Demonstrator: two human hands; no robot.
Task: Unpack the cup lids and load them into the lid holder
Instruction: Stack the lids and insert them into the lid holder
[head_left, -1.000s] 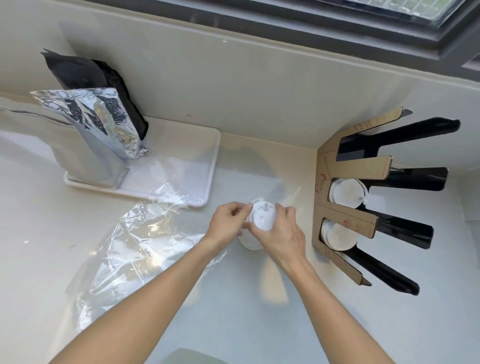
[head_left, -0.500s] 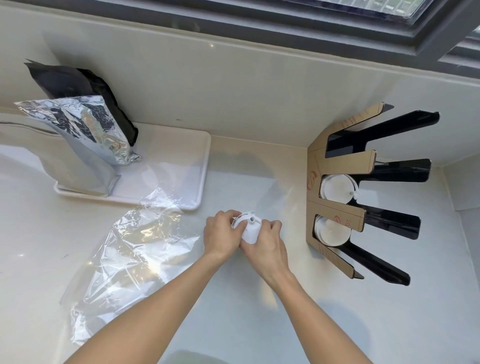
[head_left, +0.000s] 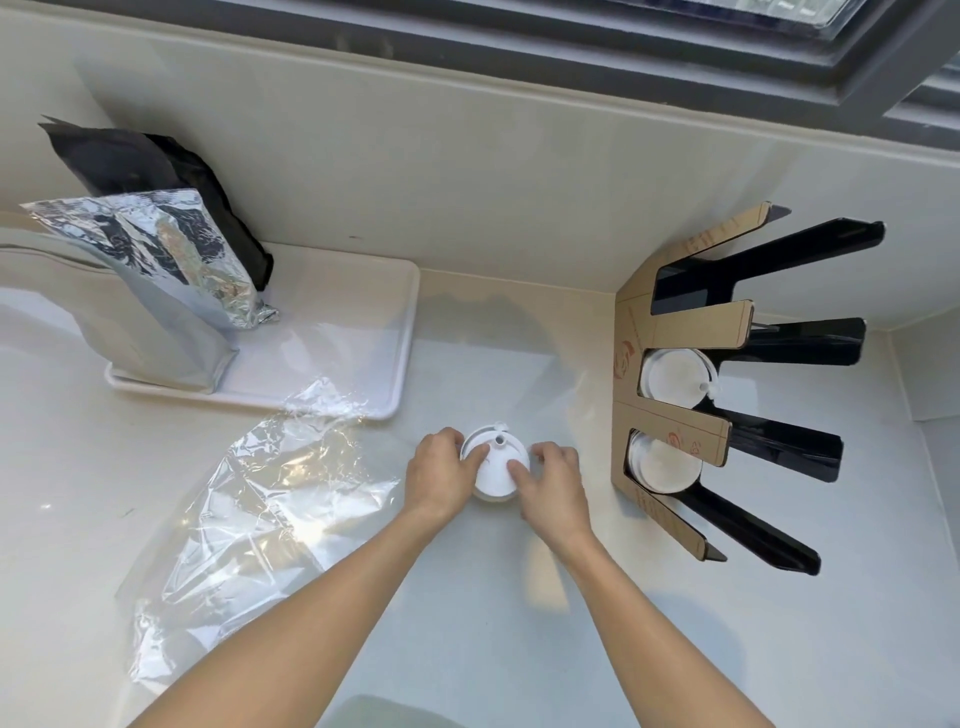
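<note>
A short stack of white cup lids (head_left: 496, 465) stands on the pale counter at the centre. My left hand (head_left: 441, 475) grips its left side and my right hand (head_left: 553, 486) grips its right side, with a thumb from each lying on the top lid. To the right stands the lid holder (head_left: 675, 332), black with cardboard-covered dividers. One of its slots holds white lids (head_left: 672, 376) and the slot nearer to me holds more white lids (head_left: 662, 465). The far slot looks dark and bare.
Crumpled clear plastic wrap (head_left: 249, 499) lies on the counter to the left of my hands. Behind it a white tray (head_left: 363, 358) carries a silver foil bag (head_left: 156, 275) and a black bag (head_left: 150, 171). A wall and window frame run along the back.
The lid stack has come down from a tilted hold between my hands and now stands flat on the counter. Both hands have stayed on it.
</note>
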